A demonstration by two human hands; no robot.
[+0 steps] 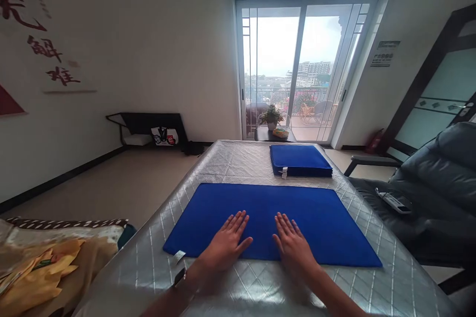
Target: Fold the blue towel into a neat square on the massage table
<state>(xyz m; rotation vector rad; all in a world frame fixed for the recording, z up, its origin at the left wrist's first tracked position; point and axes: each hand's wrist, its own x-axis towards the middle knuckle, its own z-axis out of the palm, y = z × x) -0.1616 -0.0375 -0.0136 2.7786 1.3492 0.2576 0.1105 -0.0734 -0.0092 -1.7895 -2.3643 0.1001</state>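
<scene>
A blue towel lies spread flat on the silver quilted table. My left hand rests palm down on the towel's near edge, fingers stretched out. My right hand lies flat beside it, fingers also spread, a small gap between the two hands. Neither hand holds anything. A white tag sticks out at the towel's near left corner. Farther back on the table sits a folded stack of blue towels with a white tag at its front.
A dark leather armchair with a remote on it stands at the right. Yellow and patterned cloth lies at the lower left. Behind the table are a potted plant on a small stand and glass balcony doors.
</scene>
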